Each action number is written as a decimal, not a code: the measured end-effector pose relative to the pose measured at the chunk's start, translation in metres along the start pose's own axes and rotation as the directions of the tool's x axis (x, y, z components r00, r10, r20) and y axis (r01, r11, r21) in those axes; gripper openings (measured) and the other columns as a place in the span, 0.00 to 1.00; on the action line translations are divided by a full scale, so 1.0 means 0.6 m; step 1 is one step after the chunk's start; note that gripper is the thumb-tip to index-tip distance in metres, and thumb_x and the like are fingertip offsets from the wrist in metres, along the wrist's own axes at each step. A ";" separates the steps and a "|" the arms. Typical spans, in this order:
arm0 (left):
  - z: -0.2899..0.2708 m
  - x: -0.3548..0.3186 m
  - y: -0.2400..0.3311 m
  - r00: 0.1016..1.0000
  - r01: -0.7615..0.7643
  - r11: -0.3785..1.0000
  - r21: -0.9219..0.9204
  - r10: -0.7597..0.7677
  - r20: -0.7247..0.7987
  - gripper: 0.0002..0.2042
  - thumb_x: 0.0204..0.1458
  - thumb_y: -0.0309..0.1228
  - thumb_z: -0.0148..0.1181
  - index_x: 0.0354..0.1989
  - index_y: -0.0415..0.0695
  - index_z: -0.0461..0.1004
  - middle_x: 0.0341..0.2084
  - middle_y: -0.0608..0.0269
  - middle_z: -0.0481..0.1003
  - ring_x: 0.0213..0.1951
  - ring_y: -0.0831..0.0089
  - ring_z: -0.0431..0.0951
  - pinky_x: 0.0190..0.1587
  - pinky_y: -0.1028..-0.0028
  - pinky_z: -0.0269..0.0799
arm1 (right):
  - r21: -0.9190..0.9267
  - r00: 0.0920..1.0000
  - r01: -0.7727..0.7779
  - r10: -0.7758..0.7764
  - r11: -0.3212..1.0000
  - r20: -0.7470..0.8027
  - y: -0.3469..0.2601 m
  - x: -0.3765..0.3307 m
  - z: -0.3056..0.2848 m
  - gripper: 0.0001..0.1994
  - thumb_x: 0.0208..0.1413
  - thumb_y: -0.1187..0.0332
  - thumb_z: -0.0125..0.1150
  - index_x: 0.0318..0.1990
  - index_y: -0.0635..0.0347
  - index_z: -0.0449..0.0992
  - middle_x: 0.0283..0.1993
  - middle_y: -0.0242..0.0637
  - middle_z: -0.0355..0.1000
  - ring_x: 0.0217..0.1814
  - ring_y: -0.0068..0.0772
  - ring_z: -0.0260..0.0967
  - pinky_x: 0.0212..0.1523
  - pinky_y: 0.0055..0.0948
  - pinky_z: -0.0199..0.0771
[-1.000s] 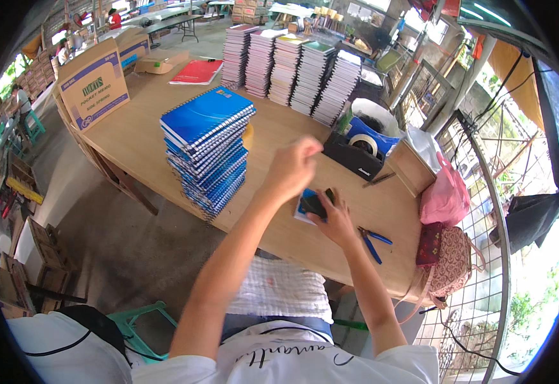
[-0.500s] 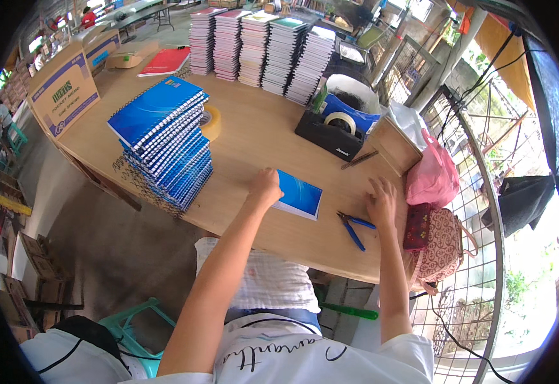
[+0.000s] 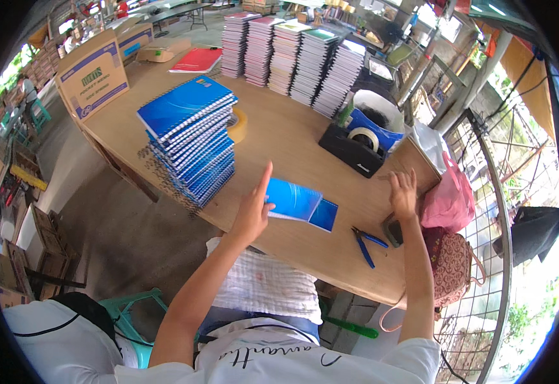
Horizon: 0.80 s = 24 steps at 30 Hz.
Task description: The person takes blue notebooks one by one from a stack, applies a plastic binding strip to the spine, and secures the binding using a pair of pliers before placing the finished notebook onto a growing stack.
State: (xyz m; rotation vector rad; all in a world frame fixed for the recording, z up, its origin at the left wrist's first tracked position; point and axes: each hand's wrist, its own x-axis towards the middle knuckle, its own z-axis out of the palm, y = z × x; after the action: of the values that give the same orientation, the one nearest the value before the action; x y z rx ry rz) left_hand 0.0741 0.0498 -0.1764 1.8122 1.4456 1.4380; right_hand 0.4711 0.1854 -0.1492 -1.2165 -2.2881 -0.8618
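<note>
A small blue notebook (image 3: 297,202) lies flat near the middle of the frame on the wooden surface (image 3: 292,137), its cover half lifted along the left edge. My left hand (image 3: 254,211) touches that edge, fingers straight and close together, index pointing up; it grips nothing, only steadies the booklet so it stays put. My right hand (image 3: 403,192) rests to the right of centre, fingers spread wide and flat on the surface at its far edge, holding nothing. Just below it a dark phone (image 3: 391,230) and blue-handled pliers (image 3: 367,243) lie within easy reach. Left of the notebook, a tall stack of blue spiral notebooks (image 3: 190,137) stands close by. Toward the upper right sits a black tape dispenser (image 3: 351,148), with a blue tub (image 3: 372,118) behind it. Rows of piled booklets (image 3: 292,54) line the top of the frame, and a cardboard box (image 3: 94,73) stands at upper left. A pink bag (image 3: 449,198) hangs off the right edge.
</note>
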 end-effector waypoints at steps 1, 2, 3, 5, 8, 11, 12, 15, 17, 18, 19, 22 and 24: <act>-0.007 -0.026 -0.008 0.996 -0.089 0.995 0.054 0.088 0.012 0.30 0.48 0.15 0.57 0.62 0.44 0.60 0.50 0.51 0.71 0.48 0.48 0.72 0.46 0.59 0.70 | 0.006 1.000 -0.001 0.001 1.000 0.023 0.000 0.002 -0.011 0.10 0.53 0.76 0.50 0.42 0.57 0.72 0.40 0.38 0.71 0.48 0.39 0.68 0.69 0.55 0.48; -0.014 -0.043 -0.015 0.984 -0.177 0.978 0.108 0.175 0.031 0.30 0.49 0.14 0.56 0.63 0.44 0.60 0.50 0.52 0.71 0.47 0.49 0.72 0.46 0.59 0.70 | 0.013 0.999 -0.003 0.002 1.000 0.047 0.000 0.002 -0.019 0.10 0.52 0.76 0.50 0.42 0.57 0.72 0.40 0.38 0.71 0.48 0.39 0.68 0.69 0.56 0.48; -0.016 -0.055 -0.018 0.984 -0.155 0.986 0.068 0.148 0.099 0.29 0.49 0.14 0.55 0.62 0.44 0.60 0.50 0.52 0.71 0.47 0.50 0.72 0.46 0.60 0.70 | 0.016 0.997 -0.005 0.004 1.000 0.079 0.000 -0.007 -0.027 0.11 0.52 0.76 0.49 0.42 0.57 0.72 0.40 0.37 0.71 0.48 0.39 0.69 0.69 0.56 0.47; -0.014 -0.071 -0.023 0.968 -0.104 0.995 -0.007 0.103 0.227 0.28 0.50 0.15 0.55 0.61 0.45 0.61 0.49 0.51 0.71 0.46 0.52 0.72 0.46 0.61 0.70 | 0.012 0.986 -0.017 0.015 1.000 0.166 -0.001 -0.025 -0.025 0.11 0.51 0.77 0.49 0.41 0.57 0.72 0.39 0.37 0.71 0.46 0.40 0.69 0.70 0.55 0.47; 0.008 -0.077 -0.025 0.971 -0.239 0.969 0.065 0.239 0.002 0.22 0.50 0.17 0.56 0.55 0.44 0.67 0.46 0.53 0.70 0.45 0.53 0.70 0.48 0.61 0.68 | 0.186 0.998 -0.067 0.062 0.980 0.031 -0.048 -0.015 -0.044 0.13 0.49 0.81 0.52 0.42 0.59 0.73 0.38 0.38 0.71 0.43 0.41 0.69 0.57 0.47 0.63; 0.021 -0.073 -0.018 0.977 -0.195 0.977 -0.082 0.187 -0.104 0.19 0.50 0.19 0.58 0.52 0.44 0.68 0.43 0.55 0.70 0.47 0.54 0.68 0.49 0.60 0.66 | 0.565 0.969 -0.248 0.203 0.787 0.143 -0.171 0.001 -0.121 0.14 0.49 0.79 0.60 0.45 0.60 0.73 0.38 0.37 0.71 0.38 0.30 0.68 0.36 0.34 0.69; 0.026 -0.070 -0.016 0.983 -0.163 0.974 -0.154 0.147 -0.112 0.19 0.50 0.19 0.59 0.51 0.44 0.68 0.43 0.56 0.70 0.48 0.54 0.67 0.49 0.59 0.65 | 0.725 0.949 -0.316 0.209 0.612 0.237 -0.214 -0.005 -0.132 0.16 0.48 0.77 0.64 0.47 0.61 0.73 0.39 0.36 0.71 0.34 0.25 0.67 0.27 0.29 0.67; 0.035 -0.068 -0.015 0.987 -0.125 0.967 -0.220 0.099 -0.127 0.17 0.51 0.21 0.60 0.50 0.45 0.69 0.43 0.56 0.69 0.48 0.55 0.67 0.50 0.59 0.65 | 0.740 0.850 -0.520 0.168 0.427 0.500 -0.322 0.005 -0.154 0.17 0.49 0.72 0.69 0.48 0.60 0.76 0.33 0.34 0.73 0.23 0.17 0.59 0.22 0.22 0.61; 0.033 -0.071 -0.018 0.976 -0.179 0.981 -0.070 0.168 -0.140 0.17 0.51 0.20 0.59 0.50 0.45 0.69 0.44 0.55 0.69 0.48 0.56 0.68 0.49 0.61 0.65 | 0.698 0.786 -0.618 0.247 0.361 0.567 -0.364 -0.003 -0.133 0.16 0.50 0.72 0.68 0.47 0.59 0.77 0.28 0.33 0.74 0.19 0.16 0.56 0.22 0.22 0.60; 0.032 -0.071 -0.010 0.979 -0.159 0.982 -0.107 0.142 -0.148 0.16 0.52 0.20 0.59 0.49 0.46 0.70 0.44 0.55 0.70 0.48 0.56 0.68 0.49 0.61 0.65 | 0.710 0.791 -0.612 0.296 0.348 0.536 -0.371 -0.011 -0.122 0.16 0.50 0.71 0.68 0.47 0.59 0.77 0.26 0.33 0.73 0.19 0.16 0.55 0.22 0.22 0.60; 0.031 -0.073 0.002 0.981 -0.138 0.980 -0.145 0.115 -0.155 0.16 0.52 0.20 0.59 0.49 0.46 0.70 0.43 0.55 0.70 0.48 0.56 0.68 0.49 0.61 0.65 | 0.722 0.792 -0.605 0.345 0.337 0.503 -0.376 -0.019 -0.112 0.15 0.50 0.71 0.68 0.47 0.59 0.78 0.24 0.32 0.73 0.18 0.16 0.55 0.22 0.22 0.60; 0.038 -0.075 -0.015 0.987 -0.133 0.982 -0.132 0.118 -0.113 0.13 0.52 0.21 0.60 0.46 0.45 0.71 0.42 0.55 0.71 0.47 0.55 0.68 0.49 0.61 0.65 | 0.741 0.810 -0.577 0.352 0.344 0.468 -0.385 -0.019 -0.123 0.13 0.52 0.71 0.66 0.46 0.59 0.78 0.24 0.35 0.72 0.20 0.17 0.59 0.24 0.23 0.62; 0.045 -0.075 -0.028 0.985 -0.150 0.982 -0.113 0.139 -0.099 0.13 0.51 0.22 0.62 0.45 0.44 0.72 0.40 0.55 0.71 0.47 0.55 0.68 0.48 0.61 0.65 | 0.769 0.864 -0.487 0.354 0.414 0.358 -0.377 -0.013 -0.140 0.11 0.54 0.73 0.63 0.45 0.61 0.78 0.27 0.35 0.73 0.24 0.18 0.62 0.27 0.22 0.64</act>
State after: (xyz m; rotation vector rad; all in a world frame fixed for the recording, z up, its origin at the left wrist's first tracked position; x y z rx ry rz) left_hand 0.0935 0.0236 -0.2209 1.8295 1.2617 1.6618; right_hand 0.2903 0.0263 -0.1675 -1.2520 -1.8724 0.5468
